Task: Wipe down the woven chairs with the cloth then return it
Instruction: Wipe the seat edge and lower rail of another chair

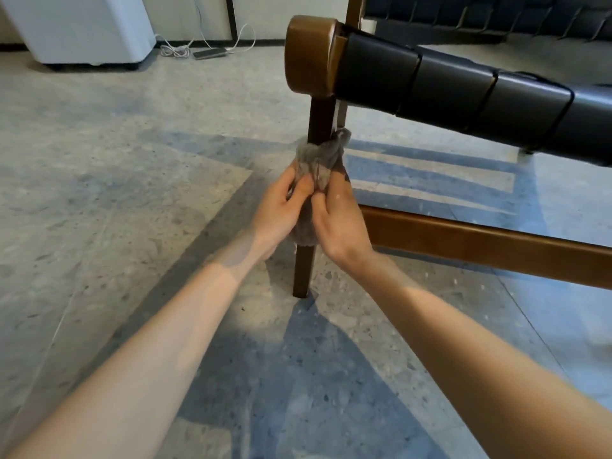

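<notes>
Closest, two bare forearms reach forward from the bottom edge. Left hand (281, 210) and right hand (341, 220) meet at the front corner leg (303, 273) of the woven chair (381, 74), about halfway up it. Both grip the grey cloth (316, 160), with fingers curled round it and thumbs pressed on its near face. Left hand is on the leg's left side, right hand on its right. Cloth is wrapped round the leg and bunched. A loose tuft sticks up above the fingertips and a fold hangs below the palms. Leg is dark wood, bare below the cloth, foot on the speckled floor (99, 160). Right of the hands a lower wooden rail (480, 243) runs toward the right edge. Above, a rounded wooden corner block (309, 54) caps the leg. Wide black straps (526, 104) wrap the seat rail from that corner rightward. Farther back on the floor, top left: a white unit (82, 28), a white cable (175, 49) coiled beside it, a phone (208, 54) lying flat. Top right, a second dark woven seat (480, 11), partly cropped.
</notes>
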### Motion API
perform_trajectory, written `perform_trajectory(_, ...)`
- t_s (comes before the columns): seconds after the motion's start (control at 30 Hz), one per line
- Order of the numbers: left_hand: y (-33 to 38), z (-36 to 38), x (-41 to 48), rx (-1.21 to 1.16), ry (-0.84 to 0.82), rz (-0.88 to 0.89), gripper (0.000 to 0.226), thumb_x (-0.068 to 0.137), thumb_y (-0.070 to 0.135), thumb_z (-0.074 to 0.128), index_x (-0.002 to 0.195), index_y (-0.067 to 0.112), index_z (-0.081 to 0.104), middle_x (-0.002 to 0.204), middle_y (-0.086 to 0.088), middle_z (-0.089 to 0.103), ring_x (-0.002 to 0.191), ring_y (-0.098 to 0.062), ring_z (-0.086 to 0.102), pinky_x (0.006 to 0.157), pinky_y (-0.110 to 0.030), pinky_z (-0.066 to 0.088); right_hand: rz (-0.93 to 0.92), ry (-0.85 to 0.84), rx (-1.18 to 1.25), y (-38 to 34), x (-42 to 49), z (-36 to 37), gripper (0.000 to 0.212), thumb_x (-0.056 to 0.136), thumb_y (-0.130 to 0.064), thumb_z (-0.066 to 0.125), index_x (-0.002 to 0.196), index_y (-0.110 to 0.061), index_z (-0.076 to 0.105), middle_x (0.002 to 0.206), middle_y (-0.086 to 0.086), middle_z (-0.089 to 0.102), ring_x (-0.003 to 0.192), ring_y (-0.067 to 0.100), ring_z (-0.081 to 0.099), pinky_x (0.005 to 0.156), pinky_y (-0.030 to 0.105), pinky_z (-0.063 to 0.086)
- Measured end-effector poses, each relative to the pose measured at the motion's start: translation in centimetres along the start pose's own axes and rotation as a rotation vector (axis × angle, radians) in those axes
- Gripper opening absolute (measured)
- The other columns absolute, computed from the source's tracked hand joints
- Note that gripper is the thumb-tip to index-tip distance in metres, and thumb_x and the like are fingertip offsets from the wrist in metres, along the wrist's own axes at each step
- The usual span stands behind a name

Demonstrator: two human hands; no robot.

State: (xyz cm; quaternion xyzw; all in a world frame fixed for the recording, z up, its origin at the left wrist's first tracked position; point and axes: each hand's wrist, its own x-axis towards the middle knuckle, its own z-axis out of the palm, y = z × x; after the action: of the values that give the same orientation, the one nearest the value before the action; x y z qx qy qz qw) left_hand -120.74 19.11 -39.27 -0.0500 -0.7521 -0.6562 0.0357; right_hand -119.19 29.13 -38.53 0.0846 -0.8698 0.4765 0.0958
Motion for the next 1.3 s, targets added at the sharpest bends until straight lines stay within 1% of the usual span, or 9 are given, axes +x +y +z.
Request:
perform_trajectory(0.13,-0.8,-0.2,-0.6,-0.041,-0.021,-0.017,0.028,0.1,0.019,0.044,0.127,0.017,0.053,0.118,0.001,0.064,0.109,-0.006,0.059,0.094,-0.022,0.047,-0.067,-0.041,-0.064,0.0,0.1,-0.4,0.026,0.099,-0.013,0.036,0.124,-0.007,0.041,0.115,0.015,0.052,0.099,0.026,0.055,0.082,0.037,0.048)
perform_trajectory(0.23,0.5,-0.3,0.8,-0.059,0.032,0.006,0.021,0.1,0.016,0.044,0.116,0.016,0.057,0.097,0.005,0.066,0.094,-0.005,0.062,0.08,-0.021,0.049,-0.105,-0.037,-0.078,-0.4,0.9,-1.1,0.01,0.101,-0.014,0.037,0.097,-0.017,0.046,0.092,0.004,0.056,0.083,0.016,0.058,0.07,0.029,0.051)
perform_trajectory(0.33,1.9,-0.3,2.1,-0.021,0.036,0.07,0.039,0.1,0.01,0.04,0.137,0.02,0.045,0.123,-0.001,0.062,0.115,-0.01,0.056,0.094,-0.024,0.048,-0.145,0.05,-0.128,-0.6,1.3,-1.1,0.023,0.1,-0.016,0.042,0.08,-0.026,0.044,0.074,-0.012,0.047,0.066,0.005,0.051,0.056,0.008,0.041)
perform_trajectory(0.47,0.3,-0.1,1.0,-0.003,0.059,0.077,0.045,0.098,0.006,0.043,0.142,0.014,0.04,0.123,0.005,0.06,0.114,-0.002,0.056,0.099,-0.023,0.045,-0.161,0.069,-0.15,0.6,-0.5,-0.3,0.026,0.098,-0.009,0.042,0.123,-0.006,0.049,0.109,0.009,0.059,0.097,0.024,0.06,0.077,0.025,0.048)
perform_trajectory(0.53,-1.7,-0.1,-0.3,-0.001,0.041,0.06,0.044,0.097,0.002,0.043,0.138,0.018,0.041,0.119,0.013,0.058,0.109,0.008,0.055,0.094,-0.013,0.044,-0.122,0.014,-0.18,1.4,-1.9,0.3,0.048,0.098,-0.004,0.04,0.145,-0.004,0.031,0.141,0.015,0.046,0.125,0.029,0.05,0.1,0.037,0.044)
perform_trajectory(0.6,-3.5,-0.1,-1.4,0.003,0.026,0.034,0.039,0.097,0.0,0.044,0.129,0.022,0.046,0.113,0.015,0.06,0.1,0.015,0.056,0.084,-0.007,0.044,-0.107,-0.006,-0.223,1.9,-2.9,0.9,0.066,0.096,0.002,0.04,0.153,-0.011,0.011,0.155,0.014,0.027,0.136,0.028,0.038,0.11,0.028,0.032)
perform_trajectory(0.8,-6.0,-0.1,-3.6,0.057,0.027,-0.012,0.037,0.095,-0.002,0.046,0.122,0.023,0.05,0.112,0.013,0.06,0.106,0.004,0.056,0.09,-0.012,0.044,-0.144,-0.042,-0.321,3.0,-5.9,1.7,0.095,0.092,0.003,0.052,0.147,-0.031,-0.017,0.16,0.007,0.013,0.127,0.032,0.048,0.096,0.037,0.046)
perform_trajectory(0.9,-6.5,-0.4,-4.4,0.065,-0.002,-0.041,0.042,0.095,0.0,0.048,0.128,0.026,0.046,0.112,0.022,0.056,0.098,0.02,0.053,0.081,-0.003,0.042,-0.137,-0.033,-0.326,3.9,-7.3,2.2,0.091,0.091,0.007,0.05,0.151,-0.028,-0.009,0.16,0.008,0.016,0.13,0.033,0.046,0.098,0.041,0.046)
perform_trajectory(1.3,-9.4,-0.5,-6.4,0.159,0.004,-0.179,0.042,0.098,0.011,0.047,0.14,0.014,0.043,0.136,0.002,0.052,0.122,-0.001,0.043,0.086,0.003,0.033,0.125,-0.018,0.005,5.1,-10.6,5.8,0.067,0.095,0.001,0.043,0.153,-0.014,0.013,0.156,0.003,0.028,0.139,0.017,0.034,0.11,0.016,0.025)
